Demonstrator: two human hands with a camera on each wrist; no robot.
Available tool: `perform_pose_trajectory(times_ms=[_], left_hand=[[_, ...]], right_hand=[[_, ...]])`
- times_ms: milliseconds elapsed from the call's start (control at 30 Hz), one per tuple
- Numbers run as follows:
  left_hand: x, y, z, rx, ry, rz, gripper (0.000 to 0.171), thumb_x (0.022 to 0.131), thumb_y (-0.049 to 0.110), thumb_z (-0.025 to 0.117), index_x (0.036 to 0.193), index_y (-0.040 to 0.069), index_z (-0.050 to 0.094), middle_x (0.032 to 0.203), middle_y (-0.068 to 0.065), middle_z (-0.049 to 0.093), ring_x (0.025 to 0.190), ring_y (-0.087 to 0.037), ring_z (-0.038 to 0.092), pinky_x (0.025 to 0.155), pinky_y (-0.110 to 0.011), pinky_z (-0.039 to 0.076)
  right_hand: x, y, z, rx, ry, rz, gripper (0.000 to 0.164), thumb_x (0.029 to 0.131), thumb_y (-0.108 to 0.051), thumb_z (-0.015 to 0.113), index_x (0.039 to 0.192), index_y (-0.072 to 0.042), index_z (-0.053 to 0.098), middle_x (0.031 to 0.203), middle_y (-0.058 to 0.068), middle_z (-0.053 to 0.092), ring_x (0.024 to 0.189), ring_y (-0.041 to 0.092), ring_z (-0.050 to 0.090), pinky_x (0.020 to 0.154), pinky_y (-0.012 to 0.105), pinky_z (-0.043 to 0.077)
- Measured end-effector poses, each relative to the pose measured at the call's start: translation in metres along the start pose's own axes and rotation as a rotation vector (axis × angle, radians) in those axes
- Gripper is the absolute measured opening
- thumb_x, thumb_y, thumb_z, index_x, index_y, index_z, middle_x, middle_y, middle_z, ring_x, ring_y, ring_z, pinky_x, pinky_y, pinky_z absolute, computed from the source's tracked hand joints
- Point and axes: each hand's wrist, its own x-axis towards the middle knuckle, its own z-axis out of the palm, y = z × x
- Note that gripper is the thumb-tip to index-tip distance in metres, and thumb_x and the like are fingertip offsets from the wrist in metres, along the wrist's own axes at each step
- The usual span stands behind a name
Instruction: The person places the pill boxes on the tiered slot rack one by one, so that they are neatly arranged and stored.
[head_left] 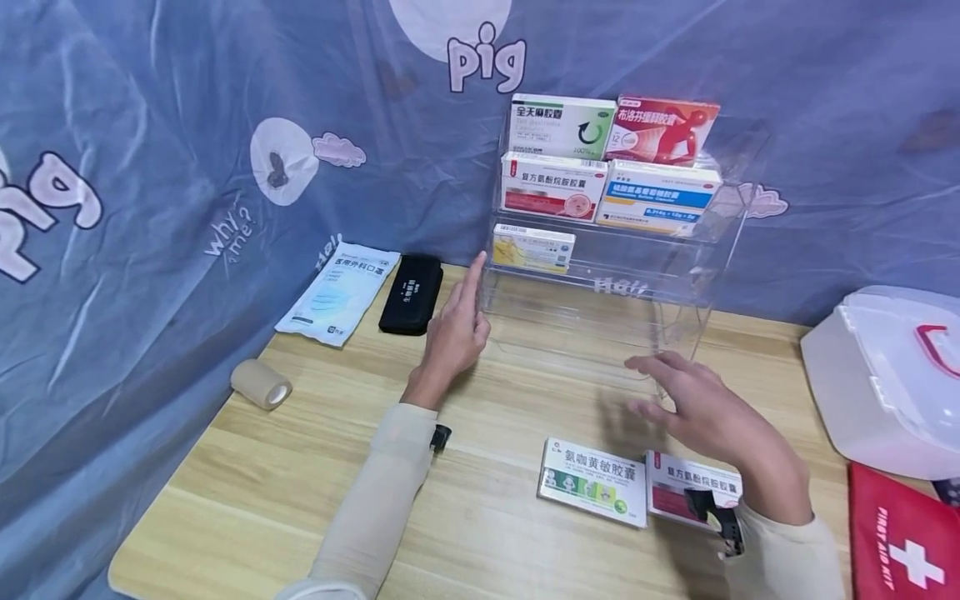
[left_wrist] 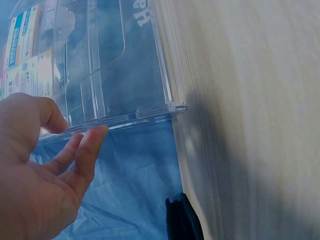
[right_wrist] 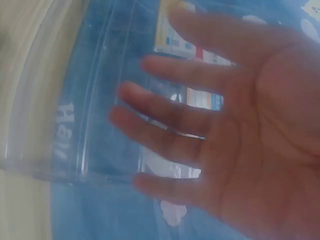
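A clear acrylic tiered display rack [head_left: 592, 354] stands at the back of the table. Two medicine boxes fill the top tier, a green and white box [head_left: 561, 125] and a red box [head_left: 662, 129]. Below them sit a red and white box [head_left: 553, 187] and a blue and white box [head_left: 658, 197], then one yellow and white box [head_left: 532, 248]. My left hand [head_left: 456, 329] is at the rack's left side, index finger straight, fingertips [left_wrist: 100, 132] touching the side panel's edge. My right hand [head_left: 701, 406] holds nothing, its fingers spread by the rack's lower right corner.
A green and white capsule box [head_left: 592, 481] and another red and white box [head_left: 693, 483] lie in front. Leftward are a mask packet [head_left: 339, 292], a black case [head_left: 411, 293] and a bandage roll [head_left: 261, 384]. A white bin [head_left: 862, 367] and red first aid pouch [head_left: 892, 533] sit right.
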Motion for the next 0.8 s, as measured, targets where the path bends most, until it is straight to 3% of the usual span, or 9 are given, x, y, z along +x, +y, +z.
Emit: perform_pose_trajectory(times_ms=[200, 400, 600, 800], left_hand=[[0.0, -0.002, 0.0, -0.01, -0.01, -0.009, 0.099, 0.096, -0.001, 0.06, 0.173, 0.039, 0.013, 0.144, -0.013, 0.062, 0.082, -0.031, 0.06, 0.064, -0.047, 0.054], [0.0, -0.002, 0.0, -0.013, -0.017, -0.012, 0.101, 0.095, -0.002, 0.062, 0.173, 0.04, 0.012, 0.146, -0.012, 0.061, 0.084, -0.031, 0.062, 0.066, -0.048, 0.056], [0.0, -0.002, -0.001, -0.008, -0.018, -0.009, 0.102, 0.095, -0.002, 0.062, 0.173, 0.04, 0.012, 0.145, -0.012, 0.061, 0.083, -0.031, 0.062, 0.065, -0.047, 0.056], [0.001, -0.002, -0.001, -0.011, -0.015, -0.004, 0.102, 0.095, -0.002, 0.062, 0.173, 0.039, 0.012, 0.145, -0.013, 0.062, 0.082, -0.031, 0.062, 0.064, -0.046, 0.056]], right_hand=[[-0.003, 0.009, 0.007, 0.042, -0.189, 0.003, 0.053, 0.09, -0.025, 0.085, 0.134, -0.004, 0.067, 0.13, 0.019, 0.071, 0.12, 0.042, 0.067, 0.099, 0.062, 0.055], [0.002, 0.004, 0.02, 0.113, -0.371, 0.12, 0.051, 0.07, -0.02, 0.096, 0.112, -0.013, 0.067, 0.115, 0.007, 0.07, 0.105, 0.028, 0.065, 0.091, 0.052, 0.057], [0.009, -0.004, 0.038, 0.101, -0.418, 0.208, 0.055, 0.061, -0.016, 0.099, 0.098, -0.013, 0.059, 0.092, 0.002, 0.057, 0.086, 0.021, 0.052, 0.076, 0.036, 0.046], [0.017, -0.012, 0.055, 0.022, -0.435, 0.271, 0.054, 0.058, -0.012, 0.099, 0.097, -0.013, 0.062, 0.092, 0.0, 0.063, 0.085, 0.021, 0.057, 0.076, 0.038, 0.051]])
